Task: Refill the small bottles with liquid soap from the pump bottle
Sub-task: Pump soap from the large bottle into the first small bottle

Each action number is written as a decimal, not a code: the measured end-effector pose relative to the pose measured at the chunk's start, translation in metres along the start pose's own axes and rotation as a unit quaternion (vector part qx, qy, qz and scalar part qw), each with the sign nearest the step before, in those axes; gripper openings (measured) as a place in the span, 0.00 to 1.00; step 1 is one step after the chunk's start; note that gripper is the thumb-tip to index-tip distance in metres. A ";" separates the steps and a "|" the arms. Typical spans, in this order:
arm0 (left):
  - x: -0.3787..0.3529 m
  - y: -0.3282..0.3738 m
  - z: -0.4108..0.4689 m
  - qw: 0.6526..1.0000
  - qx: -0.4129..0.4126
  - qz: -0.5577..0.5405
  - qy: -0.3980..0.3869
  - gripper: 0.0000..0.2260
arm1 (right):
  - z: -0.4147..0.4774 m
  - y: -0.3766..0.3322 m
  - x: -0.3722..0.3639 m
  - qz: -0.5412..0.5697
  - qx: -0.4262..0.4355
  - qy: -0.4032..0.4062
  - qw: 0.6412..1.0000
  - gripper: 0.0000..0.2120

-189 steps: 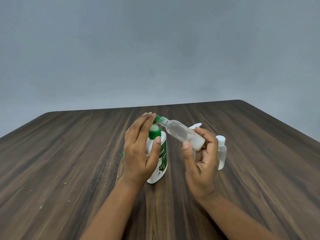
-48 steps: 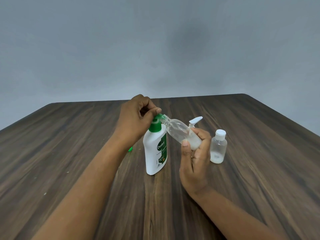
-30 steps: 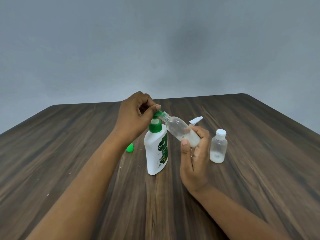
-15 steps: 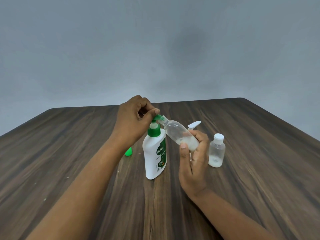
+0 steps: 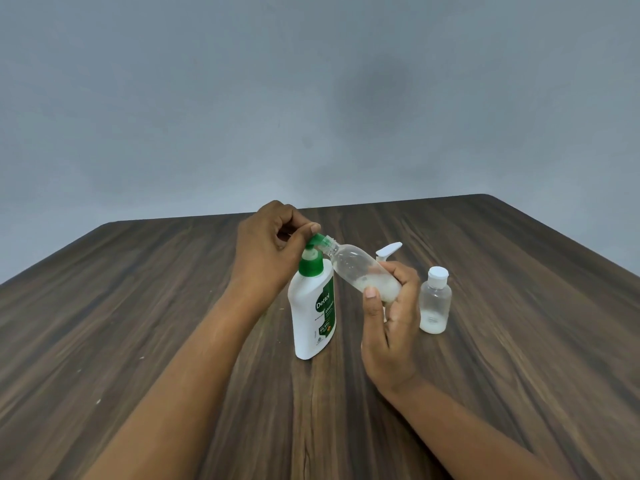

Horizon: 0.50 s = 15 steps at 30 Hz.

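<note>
A white pump bottle [image 5: 311, 317] with a green pump head stands upright at the middle of the wooden table [image 5: 138, 306]. My left hand [image 5: 266, 251] grips the pump head from the left, thumb on top. My right hand [image 5: 389, 320] holds a small clear bottle [image 5: 360, 271] tilted, its open neck against the green nozzle; white soap sits in its lower end. A second small clear bottle [image 5: 434, 303] with a white cap stands upright to the right, with a little soap at its bottom.
A white flip cap [image 5: 388, 251] shows just behind the tilted bottle. A plain grey wall rises behind the table's far edge.
Both hands stay on the pump head and the tilted bottle. The small green object seen left of the pump bottle earlier is now hidden behind my left arm.
</note>
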State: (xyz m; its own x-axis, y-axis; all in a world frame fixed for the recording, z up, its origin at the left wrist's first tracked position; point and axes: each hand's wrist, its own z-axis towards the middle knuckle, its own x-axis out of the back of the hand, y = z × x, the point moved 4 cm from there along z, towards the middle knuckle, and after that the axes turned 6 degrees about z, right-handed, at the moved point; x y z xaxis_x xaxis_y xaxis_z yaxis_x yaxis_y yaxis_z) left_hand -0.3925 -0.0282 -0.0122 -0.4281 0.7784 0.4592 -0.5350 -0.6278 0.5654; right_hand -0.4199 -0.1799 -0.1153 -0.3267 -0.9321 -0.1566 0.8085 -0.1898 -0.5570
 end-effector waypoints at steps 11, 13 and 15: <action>-0.003 -0.008 -0.005 1.000 0.027 -0.007 0.002 0.05 | -0.002 0.002 -0.002 0.010 -0.002 -0.002 1.000 0.10; -0.004 -0.007 -0.006 1.000 0.023 -0.006 0.009 0.05 | -0.003 0.003 -0.001 0.013 -0.004 0.001 1.000 0.11; -0.004 -0.004 -0.005 1.000 0.018 0.002 0.012 0.05 | -0.002 0.002 0.000 0.008 0.000 -0.002 1.000 0.11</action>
State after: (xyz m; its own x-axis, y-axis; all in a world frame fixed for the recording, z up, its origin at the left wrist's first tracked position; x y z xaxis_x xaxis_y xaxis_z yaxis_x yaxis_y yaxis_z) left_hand -0.3922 -0.0288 -0.0196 -0.4479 0.7750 0.4457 -0.5069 -0.6308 0.5875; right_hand -0.4191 -0.1793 -0.1184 -0.3124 -0.9359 -0.1627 0.8133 -0.1751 -0.5548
